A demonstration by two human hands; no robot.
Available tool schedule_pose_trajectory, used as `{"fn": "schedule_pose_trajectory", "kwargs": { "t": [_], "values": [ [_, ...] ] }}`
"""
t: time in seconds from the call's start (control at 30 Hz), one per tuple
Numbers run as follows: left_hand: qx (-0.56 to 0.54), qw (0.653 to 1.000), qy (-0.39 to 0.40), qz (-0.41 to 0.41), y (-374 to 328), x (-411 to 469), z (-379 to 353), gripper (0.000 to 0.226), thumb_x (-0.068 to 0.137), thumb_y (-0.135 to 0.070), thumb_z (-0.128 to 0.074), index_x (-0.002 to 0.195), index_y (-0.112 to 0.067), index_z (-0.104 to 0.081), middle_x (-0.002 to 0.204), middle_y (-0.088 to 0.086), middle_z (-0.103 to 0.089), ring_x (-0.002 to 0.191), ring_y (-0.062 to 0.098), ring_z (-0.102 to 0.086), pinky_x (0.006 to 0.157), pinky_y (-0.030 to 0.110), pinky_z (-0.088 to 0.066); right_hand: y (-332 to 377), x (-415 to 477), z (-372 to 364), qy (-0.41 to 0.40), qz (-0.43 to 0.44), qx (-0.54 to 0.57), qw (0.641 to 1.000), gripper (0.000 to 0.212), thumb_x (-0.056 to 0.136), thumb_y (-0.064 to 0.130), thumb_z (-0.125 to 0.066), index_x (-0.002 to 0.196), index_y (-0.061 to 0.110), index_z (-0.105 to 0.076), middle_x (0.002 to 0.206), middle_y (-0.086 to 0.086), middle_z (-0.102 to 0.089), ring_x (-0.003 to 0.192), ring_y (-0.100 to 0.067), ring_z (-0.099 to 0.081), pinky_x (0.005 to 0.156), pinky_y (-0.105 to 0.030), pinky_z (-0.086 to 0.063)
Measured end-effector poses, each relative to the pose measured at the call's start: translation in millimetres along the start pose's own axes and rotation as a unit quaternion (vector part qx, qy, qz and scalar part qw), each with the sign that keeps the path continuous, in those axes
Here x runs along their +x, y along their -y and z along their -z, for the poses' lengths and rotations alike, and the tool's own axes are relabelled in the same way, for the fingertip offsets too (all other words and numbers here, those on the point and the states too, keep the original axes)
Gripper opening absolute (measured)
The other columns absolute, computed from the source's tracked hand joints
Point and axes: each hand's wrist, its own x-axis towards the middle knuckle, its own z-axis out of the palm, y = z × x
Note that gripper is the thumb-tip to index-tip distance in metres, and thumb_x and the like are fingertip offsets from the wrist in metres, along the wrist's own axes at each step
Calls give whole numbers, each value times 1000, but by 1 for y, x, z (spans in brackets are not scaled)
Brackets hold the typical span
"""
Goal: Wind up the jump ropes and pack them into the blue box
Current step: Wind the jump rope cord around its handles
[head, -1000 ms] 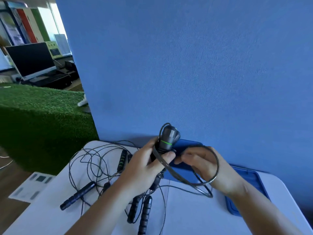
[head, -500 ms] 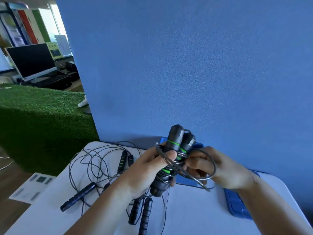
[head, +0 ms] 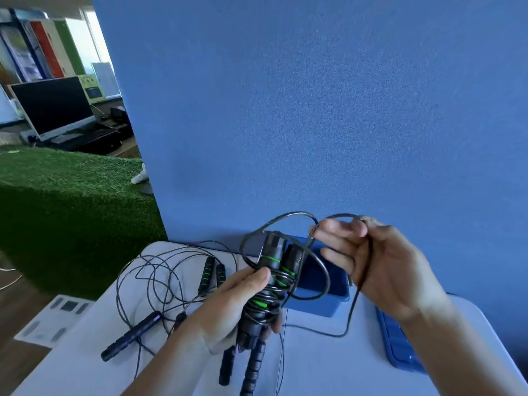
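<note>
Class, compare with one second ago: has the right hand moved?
Yes. The right hand, gripping rope, has lifted up and rightward; its fingertips now show above the blue box.

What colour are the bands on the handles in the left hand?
Bright green, on black handles; the head view shows it best.
</note>
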Motion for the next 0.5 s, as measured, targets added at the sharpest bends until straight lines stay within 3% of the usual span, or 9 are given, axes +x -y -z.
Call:
{"fn": "schedule_pose_trajectory", "kwargs": {
  "t": [0.07,0.13,0.2,0.3,0.37,0.4,0.47,0.5],
  "values": [
    [-18,1000,-2,1,1,1,-2,87,83,-53,-75,126,17,-46,81,28,-62,61,30,-59,52,32,-47,1,0,-2,-17,7,32,999,17,75,24,-60,62,16,-52,106,-23,-75,115,-39,-68,76,-35,-62],
    [-35,999,-13,-12,1,4,-6,76,87,-47,-70,127,14,-50,93,28,-63,70,37,-65,50,32,-50,-2,0,4,2,2,67,998,22,65,21,-69,57,15,-49,106,-26,-74,118,-41,-66,80,-37,-63],
    [-56,998,-26,-26,3,8,-10,57,93,-40,-60,125,6,-59,108,23,-66,85,45,-70,53,35,-54,-6,1,13,71,-17,122,990,21,71,16,-66,58,12,-50,114,-31,-70,126,-44,-58,92,-42,-59],
    [-81,995,-38,-45,5,14,-11,51,95,-37,-54,127,3,-61,118,21,-69,112,51,-65,64,43,-59,-13,0,24,147,-30,147,978,25,80,16,-54,57,13,-44,117,-37,-66,128,-51,-53,107,-52,-48],
    [-83,993,-56,-62,4,15,-9,55,95,-38,-54,128,5,-60,124,27,-66,117,48,-64,68,46,-60,-18,-6,28,142,-21,65,988,36,83,28,-59,51,14,-48,103,-32,-70,118,-48,-61,102,-53,-50],
    [-83,992,-66,-72,2,16,-9,58,94,-39,-55,128,7,-60,126,31,-64,113,45,-67,66,45,-61,-20,-11,31,119,-20,-28,992,44,83,40,-64,49,13,-56,94,-27,-72,111,-42,-65,97,-51,-53],
    [-72,990,-85,-86,-3,15,-9,61,92,-38,-54,126,12,-59,123,37,-62,90,36,-74,59,40,-59,-21,-21,36,82,-32,-207,974,61,80,56,-68,59,-2,-65,84,-28,-67,95,-37,-66,87,-49,-54],
    [-64,989,-97,-92,-5,15,-8,63,90,-37,-54,124,15,-58,116,37,-65,78,31,-74,57,37,-58,-20,-25,39,81,-36,-269,959,60,80,52,-67,62,-5,-65,80,-29,-66,87,-36,-65,82,-50,-51]
  ]
}}
